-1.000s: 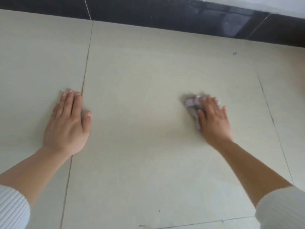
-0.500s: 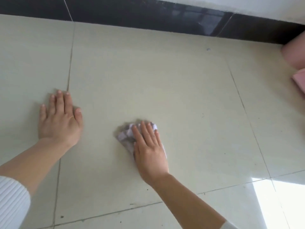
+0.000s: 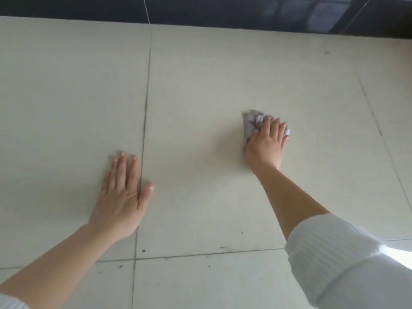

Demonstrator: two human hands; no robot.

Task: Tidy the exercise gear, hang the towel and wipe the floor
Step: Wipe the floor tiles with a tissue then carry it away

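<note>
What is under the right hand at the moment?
A crumpled grey cloth, pressed onto the floor tile by the right hand. Its bunched edge shows past the thumb and fingertips; the rest, and the tile beneath, are covered.

Crumpled grey-lilac rag [image 3: 251, 122] on the pale tiled floor [image 3: 200, 85], far edge bare, rest beneath the right hand [image 3: 266, 142]

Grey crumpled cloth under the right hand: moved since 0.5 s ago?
Yes. The grey crumpled cloth slid right, away from the dark grout line, and toward the black skirting; it now lies beyond the flat left hand.
</note>
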